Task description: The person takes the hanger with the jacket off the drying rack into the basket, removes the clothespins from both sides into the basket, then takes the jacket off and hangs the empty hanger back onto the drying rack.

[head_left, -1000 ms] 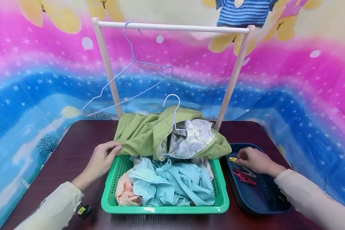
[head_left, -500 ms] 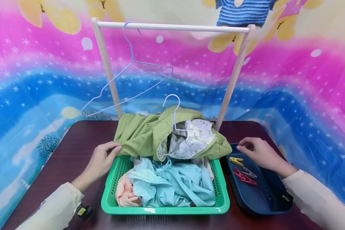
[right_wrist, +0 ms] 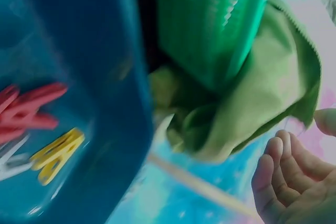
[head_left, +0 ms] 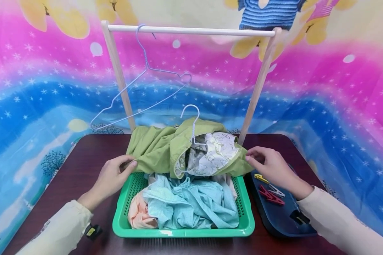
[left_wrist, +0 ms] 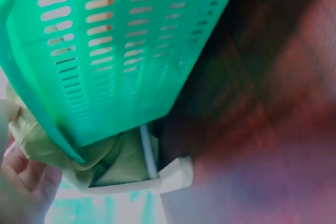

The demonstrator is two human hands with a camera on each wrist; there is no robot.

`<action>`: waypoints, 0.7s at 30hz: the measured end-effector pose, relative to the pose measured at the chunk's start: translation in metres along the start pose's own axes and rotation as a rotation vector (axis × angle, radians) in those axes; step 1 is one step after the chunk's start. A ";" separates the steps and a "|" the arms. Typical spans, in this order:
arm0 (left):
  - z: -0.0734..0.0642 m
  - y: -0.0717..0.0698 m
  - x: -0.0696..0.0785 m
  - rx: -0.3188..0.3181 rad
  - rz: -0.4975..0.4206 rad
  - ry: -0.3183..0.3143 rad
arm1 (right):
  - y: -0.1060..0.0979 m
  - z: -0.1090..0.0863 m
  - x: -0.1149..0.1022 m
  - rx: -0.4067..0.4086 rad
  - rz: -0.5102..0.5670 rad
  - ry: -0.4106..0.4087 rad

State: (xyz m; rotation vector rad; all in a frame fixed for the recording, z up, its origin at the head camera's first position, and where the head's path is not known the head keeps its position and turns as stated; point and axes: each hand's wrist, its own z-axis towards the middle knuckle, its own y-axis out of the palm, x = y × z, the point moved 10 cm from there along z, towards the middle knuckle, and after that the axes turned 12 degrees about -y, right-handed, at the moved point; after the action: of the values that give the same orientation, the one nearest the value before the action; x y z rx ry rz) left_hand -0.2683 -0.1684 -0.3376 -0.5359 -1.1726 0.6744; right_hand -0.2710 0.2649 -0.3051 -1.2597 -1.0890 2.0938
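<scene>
A green zip jacket with a patterned white lining lies across the back of a green basket. A white hanger sits inside it, hook sticking up from the neck. At the jacket's left edge, my left hand pinches the fabric between thumb and fingers. My right hand has reached the jacket's right edge; in the right wrist view its thumb and fingers are spread around the jacket's corner, not closed on it. Light blue cloth and peach cloth fill the basket's front.
Behind the basket stands a wooden rack with a lilac wire hanger on its rail. A dark blue tray to the right holds a yellow clothespin, red clothespins and a grey-white clothespin.
My right hand has left the yellow clothespin in the tray, lifted away and moved left to the jacket's right edge. My left hand has stayed at the jacket's left edge.
</scene>
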 end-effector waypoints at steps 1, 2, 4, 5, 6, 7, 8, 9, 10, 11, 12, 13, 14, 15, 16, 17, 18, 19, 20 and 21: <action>0.000 -0.001 0.002 0.008 0.026 0.021 | 0.002 0.002 -0.006 0.010 0.009 -0.005; 0.000 -0.001 0.005 0.014 0.047 0.041 | 0.004 0.004 -0.011 0.023 0.013 -0.014; 0.000 -0.002 0.008 0.031 0.077 0.077 | 0.007 0.008 -0.021 0.055 0.013 -0.028; 0.001 -0.003 0.010 0.038 0.082 0.088 | 0.009 0.010 -0.025 0.073 0.003 -0.035; 0.002 -0.003 0.011 0.046 0.083 0.097 | 0.009 0.012 -0.030 0.096 -0.007 -0.047; 0.002 -0.004 0.012 0.055 0.078 0.103 | 0.009 0.014 -0.034 0.122 -0.020 -0.060; 0.003 -0.005 0.012 0.066 0.072 0.107 | 0.009 0.016 -0.039 0.148 -0.037 -0.079; 0.005 -0.006 0.013 0.079 0.065 0.109 | 0.009 0.018 -0.044 0.173 -0.056 -0.096; 0.005 -0.008 0.014 0.091 0.058 0.113 | 0.009 0.020 -0.049 0.196 -0.076 -0.113; 0.006 -0.009 0.014 0.103 0.051 0.116 | 0.009 0.021 -0.054 0.211 -0.100 -0.128; 0.007 -0.011 0.015 0.116 0.045 0.118 | 0.009 0.023 -0.058 0.223 -0.119 -0.142; 0.008 -0.012 0.015 0.128 0.040 0.120 | 0.010 0.025 -0.063 0.227 -0.136 -0.152; 0.009 -0.014 0.015 0.140 0.034 0.119 | 0.012 0.028 -0.067 0.224 -0.155 -0.159; 0.009 -0.015 0.015 0.149 0.027 0.117 | 0.015 0.030 -0.070 0.218 -0.173 -0.159; 0.010 -0.016 0.014 0.157 0.020 0.114 | 0.018 0.033 -0.073 0.207 -0.189 -0.156; 0.010 -0.017 0.014 0.163 0.007 0.109 | 0.021 0.037 -0.075 0.196 -0.201 -0.148; 0.011 -0.018 0.013 0.170 -0.006 0.106 | 0.024 0.041 -0.076 0.185 -0.210 -0.135; 0.011 -0.019 0.013 0.175 -0.022 0.103 | 0.028 0.044 -0.077 0.176 -0.219 -0.121; 0.011 -0.020 0.013 0.181 -0.038 0.102 | 0.031 0.048 -0.078 0.169 -0.226 -0.106; 0.011 -0.020 0.013 0.186 -0.055 0.102 | 0.034 0.052 -0.078 0.165 -0.232 -0.091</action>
State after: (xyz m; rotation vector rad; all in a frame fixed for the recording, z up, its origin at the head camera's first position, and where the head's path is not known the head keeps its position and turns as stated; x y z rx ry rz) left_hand -0.2720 -0.1729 -0.3116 -0.3751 -1.0137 0.6932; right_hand -0.2792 0.1692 -0.2792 -0.9222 -1.0239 2.0330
